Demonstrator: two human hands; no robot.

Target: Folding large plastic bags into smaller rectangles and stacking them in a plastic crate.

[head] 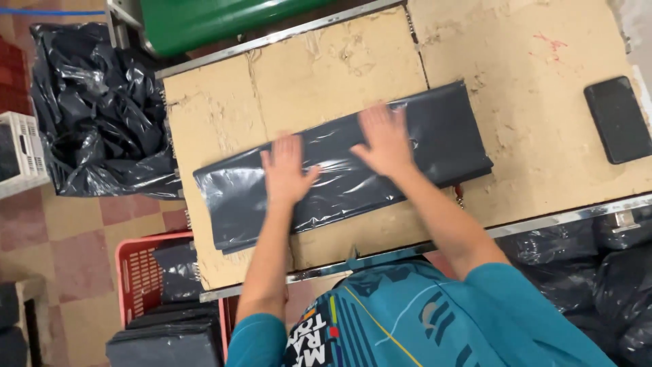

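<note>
A long folded black plastic bag (448,129) lies flat across a cardboard-covered table (326,68). My left hand (285,170) rests palm down on the bag's left half, fingers spread. My right hand (386,139) presses flat on the bag near its middle, fingers spread too. Neither hand grips anything. The bag's left end reaches near the table's left edge and its right end lies toward the table's middle.
A dark flat phone-like slab (617,119) lies at the table's right. A heap of crumpled black bags (95,115) sits on the floor at left. A red crate (139,272) with folded black bags stands below left. More black bags (598,265) lie at lower right.
</note>
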